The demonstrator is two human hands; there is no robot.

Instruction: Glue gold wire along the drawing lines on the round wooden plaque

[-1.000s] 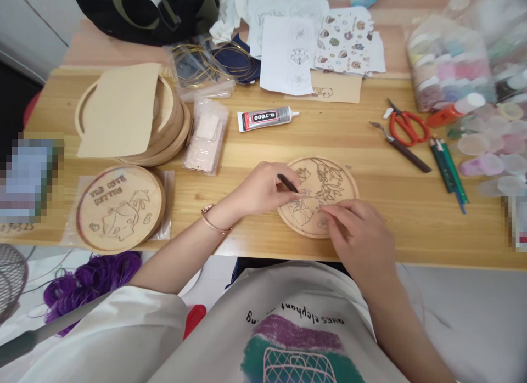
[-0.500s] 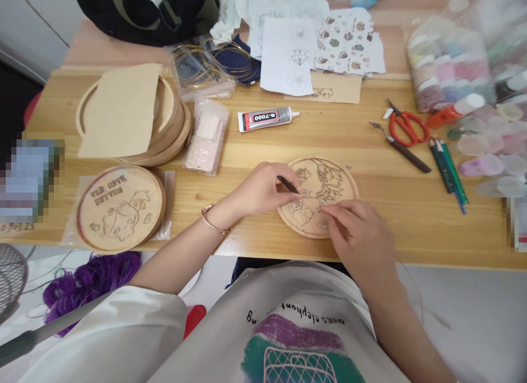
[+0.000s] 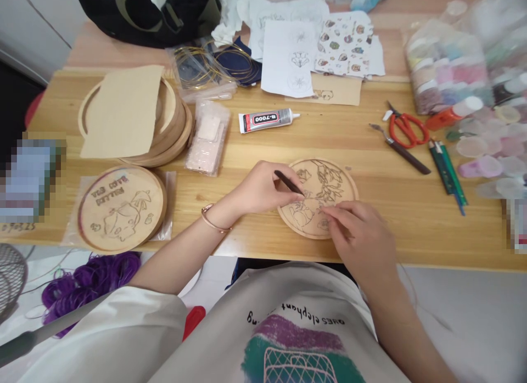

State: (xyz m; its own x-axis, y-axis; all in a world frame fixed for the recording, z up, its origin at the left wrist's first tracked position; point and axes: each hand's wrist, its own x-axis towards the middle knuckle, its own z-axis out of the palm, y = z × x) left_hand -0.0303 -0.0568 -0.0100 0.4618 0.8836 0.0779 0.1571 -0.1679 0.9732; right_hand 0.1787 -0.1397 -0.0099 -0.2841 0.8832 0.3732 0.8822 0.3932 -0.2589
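A round wooden disc [image 3: 325, 180] with a line drawing of flowers and an animal lies near the table's front edge. My left hand [image 3: 259, 190] pinches a thin dark tool [image 3: 289, 182], its tip resting on the disc's middle. My right hand [image 3: 360, 235] rests on the disc's lower right part, fingers pressed together at a spot on the drawing; what they pinch is too small to make out.
A glue tube [image 3: 267, 119] lies behind the disc. Red scissors [image 3: 405, 128], a dark tool and green pencils [image 3: 448, 172] lie at the right, by bags of coloured material [image 3: 448, 70]. Stacked wooden rings [image 3: 173, 136] and another drawn disc [image 3: 121, 207] lie left.
The dark tool's tip has shifted slightly right over the disc. My right hand stays in place.
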